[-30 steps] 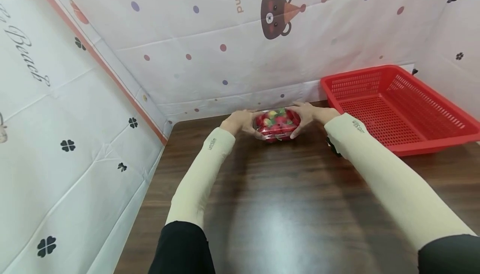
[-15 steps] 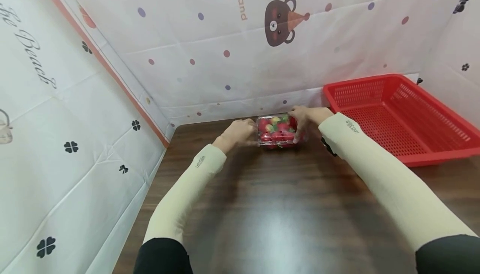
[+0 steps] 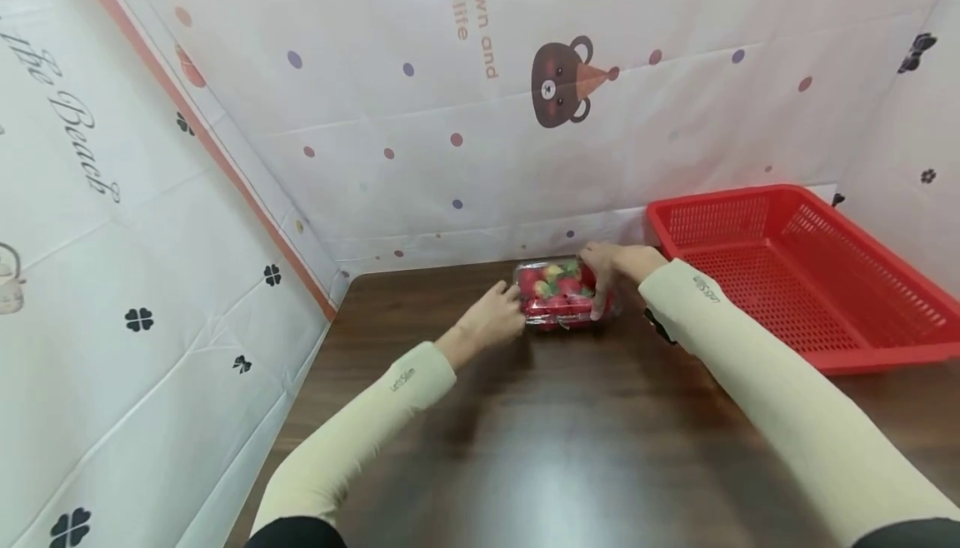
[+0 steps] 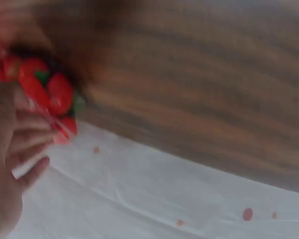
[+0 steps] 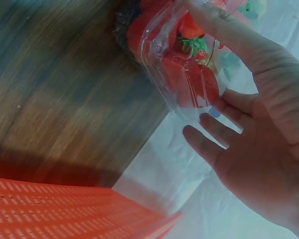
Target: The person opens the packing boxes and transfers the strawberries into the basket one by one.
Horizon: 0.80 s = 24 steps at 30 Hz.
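A clear plastic box of strawberries (image 3: 553,291) lies on the brown wooden table near the back wall. My right hand (image 3: 609,271) grips the box's right end, thumb at the front and fingers behind. In the right wrist view, the thumb of my right hand (image 5: 269,99) crosses the clear lid (image 5: 154,55). At the left end, my left hand (image 3: 491,316) is beside the box with its fingertips close to its edge. The left wrist view is blurred; there my left hand (image 4: 12,134) has its fingers fairly straight and spread next to the strawberries (image 4: 52,92).
To the right of the box stands a red plastic basket (image 3: 885,358) with slotted walls. A white patterned sheet (image 3: 420,165) rises behind the table (image 3: 585,448) and along its left side.
A second ago both hands held the box by its ends. The left hand has drawn off to the left and loosened; the right hand stays on the box. The head view has tilted up.
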Tool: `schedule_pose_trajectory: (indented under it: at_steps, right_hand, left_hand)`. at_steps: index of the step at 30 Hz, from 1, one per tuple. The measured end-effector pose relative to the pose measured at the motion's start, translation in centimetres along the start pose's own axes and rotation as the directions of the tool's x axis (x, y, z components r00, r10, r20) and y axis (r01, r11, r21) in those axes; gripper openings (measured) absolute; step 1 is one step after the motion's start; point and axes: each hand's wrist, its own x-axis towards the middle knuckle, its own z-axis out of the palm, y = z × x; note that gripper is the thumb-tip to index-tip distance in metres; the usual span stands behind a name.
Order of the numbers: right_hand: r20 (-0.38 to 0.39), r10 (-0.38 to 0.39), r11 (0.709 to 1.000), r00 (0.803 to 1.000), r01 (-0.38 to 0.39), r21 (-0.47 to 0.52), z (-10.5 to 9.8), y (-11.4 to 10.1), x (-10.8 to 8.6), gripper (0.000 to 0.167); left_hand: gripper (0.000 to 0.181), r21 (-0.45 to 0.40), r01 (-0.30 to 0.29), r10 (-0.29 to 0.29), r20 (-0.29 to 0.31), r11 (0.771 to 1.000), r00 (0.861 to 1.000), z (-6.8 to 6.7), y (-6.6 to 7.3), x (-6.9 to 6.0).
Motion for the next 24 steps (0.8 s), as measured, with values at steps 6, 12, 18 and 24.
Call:
schedule_pose_trajectory:
  at_steps: [6, 12, 18, 24]
  right_hand:
    - [0.093, 0.025, 1.000, 0.995, -0.025, -0.002, 1.9, -0.6, 0.3, 0.120]
    - [0.100, 0.032, 0.998, 0.994, -0.026, -0.060, 2.2, -1.3, 0.5, 0.121]
    - [0.113, 0.027, 0.998, 0.993, -0.021, -0.058, 2.0, -1.5, 0.4, 0.122]
    - [0.109, -0.005, 1.000, 0.994, 0.008, -0.023, 1.3, -1.1, 0.3, 0.123]
  left_hand:
    - [0.029, 0.102, 0.024, -0.025, 0.005, 0.994, 1.000, -0.4, 3.2, -0.8]
    - [0.032, 0.171, -0.011, 0.012, -0.005, 0.985, 1.000, -0.3, 3.6, -1.0]
    - [0.033, 0.182, -0.101, 0.119, -0.088, 0.978, 0.989, 0.7, 2.7, -1.8]
    - [0.028, 0.129, -0.060, 0.085, -0.194, 0.990, 0.977, 1.3, 0.9, -2.1]
